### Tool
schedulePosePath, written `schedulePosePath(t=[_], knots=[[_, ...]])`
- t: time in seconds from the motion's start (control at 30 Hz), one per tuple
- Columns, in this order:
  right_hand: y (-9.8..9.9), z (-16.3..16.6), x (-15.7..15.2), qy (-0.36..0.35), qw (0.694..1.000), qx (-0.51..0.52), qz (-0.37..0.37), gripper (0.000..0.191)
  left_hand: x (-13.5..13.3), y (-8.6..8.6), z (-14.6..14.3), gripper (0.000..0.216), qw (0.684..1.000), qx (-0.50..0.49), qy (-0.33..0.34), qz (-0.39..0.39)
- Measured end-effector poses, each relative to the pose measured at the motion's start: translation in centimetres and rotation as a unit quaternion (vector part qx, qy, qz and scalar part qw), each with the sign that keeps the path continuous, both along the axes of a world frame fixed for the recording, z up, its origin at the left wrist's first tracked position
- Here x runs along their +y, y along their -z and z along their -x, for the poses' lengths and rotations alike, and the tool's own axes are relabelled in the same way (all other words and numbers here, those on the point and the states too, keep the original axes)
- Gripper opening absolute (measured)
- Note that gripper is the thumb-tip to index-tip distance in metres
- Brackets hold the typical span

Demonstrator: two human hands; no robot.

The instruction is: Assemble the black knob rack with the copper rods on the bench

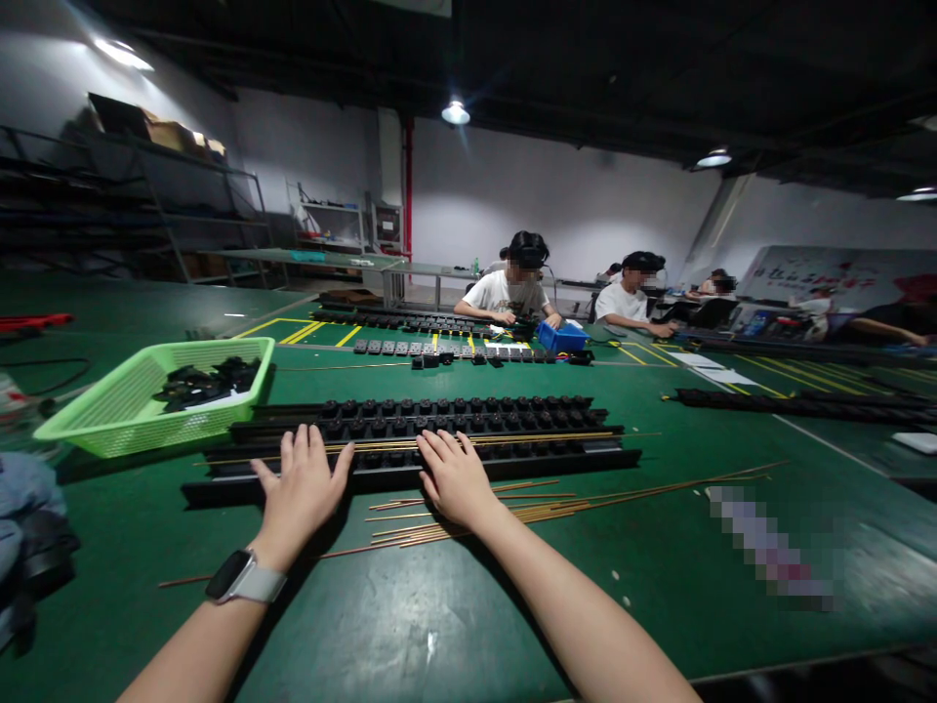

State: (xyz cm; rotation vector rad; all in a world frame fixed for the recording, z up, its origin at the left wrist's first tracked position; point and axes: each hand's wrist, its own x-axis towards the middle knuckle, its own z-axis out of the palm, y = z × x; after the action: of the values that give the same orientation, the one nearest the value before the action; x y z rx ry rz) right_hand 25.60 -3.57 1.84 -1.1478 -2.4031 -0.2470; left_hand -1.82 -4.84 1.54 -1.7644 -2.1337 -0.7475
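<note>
Several long black rails [505, 467] lie side by side across the green table, with rows of small black parts [439, 405] along them. Thin brass-coloured rods [542, 438] rest lengthwise on top of the rails. My left hand [302, 488], a watch on its wrist, lies on the left part of the rails with fingers spread. My right hand [458, 478] lies flat over the rods near the middle, fingers stretched out and touching them. More loose brass-coloured rods [563, 508] are scattered on the table in front of the rails, partly under my right forearm.
A light green basket [109, 415] holding black parts [209, 383] stands at the left. Across the table, people [505, 293] work near a blue bin [562, 337] and further rows of black parts [454, 350]. More black rails [791, 402] lie at the right.
</note>
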Motion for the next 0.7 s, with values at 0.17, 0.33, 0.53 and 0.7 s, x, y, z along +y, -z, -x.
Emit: schedulePosePath(t=[0.17, 0.33, 0.53, 0.7], knots=[[0.2, 0.0, 0.1, -0.001, 1.000, 0.004, 0.000, 0.062, 0.3, 0.4, 0.3, 0.086, 1.000, 0.028, 0.011, -0.004], [0.3, 0.1, 0.1, -0.002, 1.000, 0.008, 0.000, 0.061, 0.1, 0.5, -0.7, 0.081, 0.995, 0.070, 0.067, -0.018], [0.1, 0.0, 0.0, -0.002, 1.000, 0.005, 0.002, 0.061, 0.0, 0.6, -1.8, 0.081, 0.990, 0.084, 0.112, -0.025], [0.0, 0.1, -0.1, -0.003, 1.000, 0.005, 0.003, 0.062, -0.1, 0.7, -2.5, 0.076, 0.978, 0.098, 0.179, -0.032]])
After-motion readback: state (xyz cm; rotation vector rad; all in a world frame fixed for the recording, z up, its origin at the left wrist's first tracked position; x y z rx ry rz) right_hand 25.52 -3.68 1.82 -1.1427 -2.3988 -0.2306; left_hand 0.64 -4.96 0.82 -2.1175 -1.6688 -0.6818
